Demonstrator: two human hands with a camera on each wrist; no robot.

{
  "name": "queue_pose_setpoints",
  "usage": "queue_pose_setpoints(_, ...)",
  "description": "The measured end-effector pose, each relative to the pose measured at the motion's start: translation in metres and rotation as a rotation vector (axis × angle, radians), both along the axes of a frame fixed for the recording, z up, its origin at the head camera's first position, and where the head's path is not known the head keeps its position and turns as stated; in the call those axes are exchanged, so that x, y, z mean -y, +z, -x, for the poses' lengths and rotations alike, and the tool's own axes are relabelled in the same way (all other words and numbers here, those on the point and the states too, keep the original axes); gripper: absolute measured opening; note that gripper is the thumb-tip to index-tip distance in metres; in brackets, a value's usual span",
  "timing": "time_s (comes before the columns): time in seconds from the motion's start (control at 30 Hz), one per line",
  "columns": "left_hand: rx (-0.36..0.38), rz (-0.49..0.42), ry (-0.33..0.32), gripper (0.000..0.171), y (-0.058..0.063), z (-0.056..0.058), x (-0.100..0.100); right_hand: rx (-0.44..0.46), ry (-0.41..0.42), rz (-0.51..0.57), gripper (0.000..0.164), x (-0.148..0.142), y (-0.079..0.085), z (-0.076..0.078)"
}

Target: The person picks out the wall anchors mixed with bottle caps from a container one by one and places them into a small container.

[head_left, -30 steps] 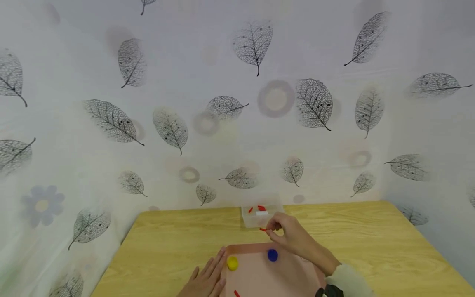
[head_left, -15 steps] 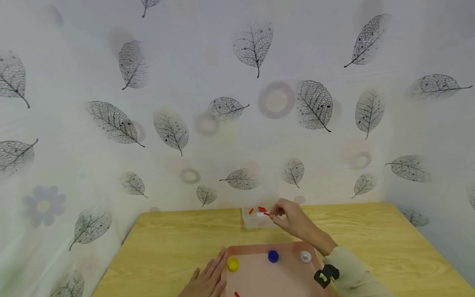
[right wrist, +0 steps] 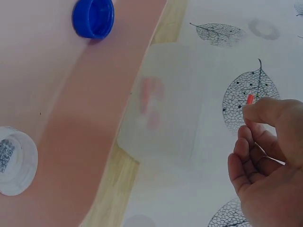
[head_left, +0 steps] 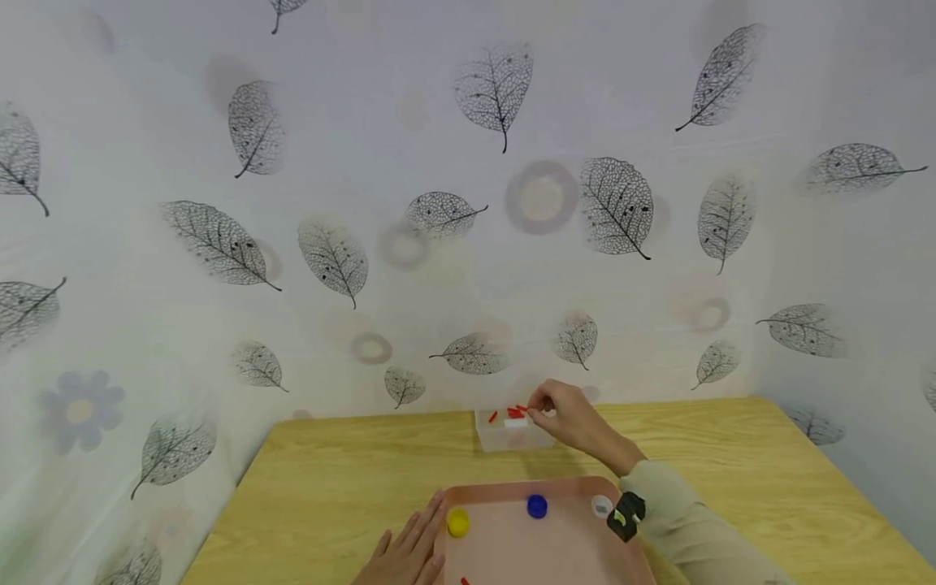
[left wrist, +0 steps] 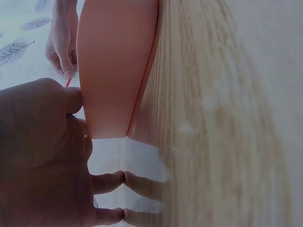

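Note:
My right hand (head_left: 578, 421) pinches a short red stick (right wrist: 250, 99) between thumb and forefinger, over the right side of a translucent box (head_left: 497, 439). Several more red sticks (head_left: 515, 413) lie in that box, blurred through its wall in the right wrist view. My left hand (head_left: 406, 548) rests with fairly straight fingers at the left edge of a pink tray (head_left: 534, 552). On the tray stand a yellow cap (head_left: 458, 523), a blue cap (head_left: 537, 506) and a white cap (head_left: 601, 507) with a patterned patch inside. Another red stick (head_left: 465, 581) shows at the bottom of the head view.
The box and tray stand on a wood-grain table (head_left: 344, 463). Behind the table hangs a pale sheet (head_left: 453, 276) printed with dark leaves. A black device (head_left: 626, 517) is strapped at my right wrist, above the tray's right edge.
My right hand has moved away from me, from near the tray's far edge to over the box, carrying the red stick. The white cap has come into view. My left hand stays in place.

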State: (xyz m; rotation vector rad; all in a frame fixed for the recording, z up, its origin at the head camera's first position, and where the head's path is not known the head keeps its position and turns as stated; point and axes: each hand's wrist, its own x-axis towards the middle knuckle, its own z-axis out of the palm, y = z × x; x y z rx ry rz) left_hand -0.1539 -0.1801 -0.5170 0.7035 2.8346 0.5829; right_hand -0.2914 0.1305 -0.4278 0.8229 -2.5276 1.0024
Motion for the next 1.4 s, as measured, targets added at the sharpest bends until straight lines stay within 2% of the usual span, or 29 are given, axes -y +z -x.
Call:
queue_pose_setpoints(0.37,0.017,0.000,0.012,0.059,0.003,0.000,-0.001,0.051,-0.013,-0.020,0.008,0.004,-0.017,0.018)
queue_pose_setpoints(0.53,0.010,-0.008,0.016,0.058,0.002,-0.001,-0.001,-0.029,0.015,0.006,0.010,0.010,-0.026,0.024)
queue_pose_setpoints(0.7,0.026,-0.011,0.014,0.058,0.003,0.000,0.000,-0.009,-0.014,-0.047,0.010,0.014,-0.031,0.030)
queue_pose_setpoints(0.77,0.025,-0.008,0.017,0.059,0.003,0.000,0.000,0.021,-0.030,-0.066,0.009,0.015,-0.031,0.031)
queue_pose_setpoints(1.4,0.000,0.007,0.007,0.059,-0.003,0.002,0.000,0.070,-0.044,-0.068,0.007,0.012,-0.038,0.035)
